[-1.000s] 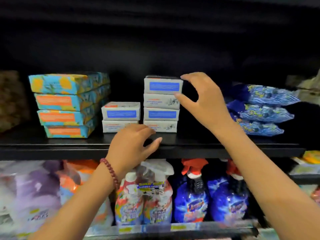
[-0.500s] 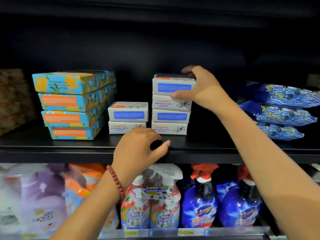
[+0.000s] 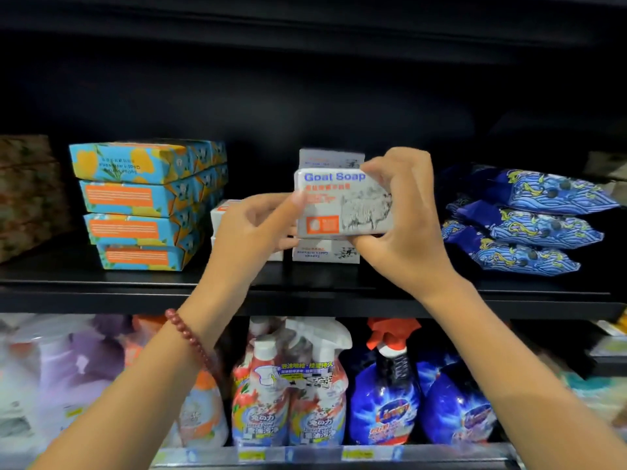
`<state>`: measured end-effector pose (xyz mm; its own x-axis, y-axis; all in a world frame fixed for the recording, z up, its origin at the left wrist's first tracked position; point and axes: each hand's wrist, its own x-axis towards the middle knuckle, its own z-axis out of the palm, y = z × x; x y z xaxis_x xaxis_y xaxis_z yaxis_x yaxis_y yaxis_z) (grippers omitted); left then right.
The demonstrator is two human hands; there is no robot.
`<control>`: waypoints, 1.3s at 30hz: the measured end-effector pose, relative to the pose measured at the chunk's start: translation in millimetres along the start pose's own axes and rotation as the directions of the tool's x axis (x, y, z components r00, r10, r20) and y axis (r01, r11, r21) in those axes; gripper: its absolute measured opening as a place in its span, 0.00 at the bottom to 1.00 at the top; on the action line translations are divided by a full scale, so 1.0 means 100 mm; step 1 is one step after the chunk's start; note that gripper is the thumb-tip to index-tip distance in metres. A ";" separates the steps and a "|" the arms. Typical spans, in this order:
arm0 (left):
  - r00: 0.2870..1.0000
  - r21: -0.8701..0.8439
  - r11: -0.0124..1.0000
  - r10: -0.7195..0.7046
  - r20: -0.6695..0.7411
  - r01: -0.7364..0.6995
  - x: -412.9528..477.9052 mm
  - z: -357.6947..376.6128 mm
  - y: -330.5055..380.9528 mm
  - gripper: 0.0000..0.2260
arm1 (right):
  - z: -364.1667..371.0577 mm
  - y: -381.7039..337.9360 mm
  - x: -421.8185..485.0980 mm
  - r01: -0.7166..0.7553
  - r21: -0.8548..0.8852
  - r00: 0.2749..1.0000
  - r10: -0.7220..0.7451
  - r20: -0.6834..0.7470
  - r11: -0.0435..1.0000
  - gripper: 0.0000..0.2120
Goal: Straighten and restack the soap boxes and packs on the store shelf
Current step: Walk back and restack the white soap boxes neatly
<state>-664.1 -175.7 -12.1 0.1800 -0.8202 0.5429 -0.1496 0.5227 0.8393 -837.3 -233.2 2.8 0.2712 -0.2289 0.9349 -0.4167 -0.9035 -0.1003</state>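
Box in hand: you're holding one white Goat Soap box (image 3: 342, 205) with both hands, up off the shelf (image 3: 101, 293), front face toward you, level, lettering right way up.

- Your right hand (image 3: 403, 212) grasps the right end: fingers curled over the top edge, thumb under the bottom edge.
- Your left hand (image 3: 258, 228) pinches the left end: thumb on the front face near the edge, the other fingers curled at that end. Red bead bracelet (image 3: 190, 337) on that wrist.

Position: the box hangs in front of the white stack (image 3: 330, 159) in the middle of the shelf. One box of that stack shows above it and one below, sitting on the shelf board; the middle of the stack is hidden behind the held box. Short stack (image 3: 220, 212) of the same white boxes is just left of it, mostly covered by your left hand.

Elsewhere on that shelf:
- Left: four blue-orange boxes (image 3: 142, 205), stacked, edges slightly stepped, the top one with its print upside down.
- Right: three blue packs (image 3: 529, 218), piled, well apart from the white boxes.

Lower shelf (image 3: 339, 456): white-trigger spray bottles (image 3: 319, 385) beside blue bottles (image 3: 383, 401). The left side there is blurred.
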 end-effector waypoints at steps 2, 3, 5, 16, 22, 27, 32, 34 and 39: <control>0.996 -0.018 1.000 0.027 0.085 -0.026 0.01 0.01 0.10 0.12 | 0.00 -0.06 -0.03 -0.025 0.039 1.000 0.024 0.002 0.999 0.28; 0.993 0.001 0.998 0.056 0.105 -0.057 0.01 0.02 0.13 0.12 | -0.01 -0.09 -0.04 -0.031 0.048 0.999 0.031 0.014 0.998 0.28; 0.987 0.040 0.993 0.109 0.117 -0.114 -0.01 0.03 0.18 0.13 | -0.05 -0.11 -0.05 -0.028 0.057 0.998 0.024 0.056 0.998 0.30; 0.951 0.053 0.961 0.259 0.166 -0.271 -0.10 0.01 0.19 0.18 | -0.35 -0.18 0.01 -0.248 0.338 0.961 0.187 0.201 0.908 0.21; 0.971 0.078 0.988 0.113 0.213 -0.132 -0.11 0.01 0.22 0.24 | -0.31 -0.23 -0.09 -0.052 0.243 0.999 0.053 -0.001 0.969 0.20; 0.974 0.019 0.985 0.164 0.158 -0.169 -0.16 0.10 0.22 0.28 | -0.36 -0.22 -0.11 -0.037 0.253 0.997 0.016 0.082 0.967 0.23; 0.941 0.077 0.952 0.276 0.198 -0.295 -0.21 0.09 0.21 0.30 | -0.55 -0.10 -0.07 -0.415 0.395 0.868 0.227 0.441 0.820 0.40; 0.933 0.099 0.944 0.288 0.214 -0.314 -0.22 0.09 0.19 0.31 | -0.57 -0.07 -0.03 -0.509 0.475 0.828 0.259 0.497 0.717 0.28; 0.904 0.236 0.876 0.384 0.187 -0.421 -0.25 0.15 0.08 0.31 | -0.54 -0.06 0.02 -0.485 0.420 0.845 0.286 0.452 0.767 0.27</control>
<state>-684.5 -154.6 -19.2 -0.0763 -0.5843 0.8079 -0.4363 0.7482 0.4999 -881.1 -208.3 23.4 0.5025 -0.6157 0.6069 -0.0863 -0.7342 -0.6734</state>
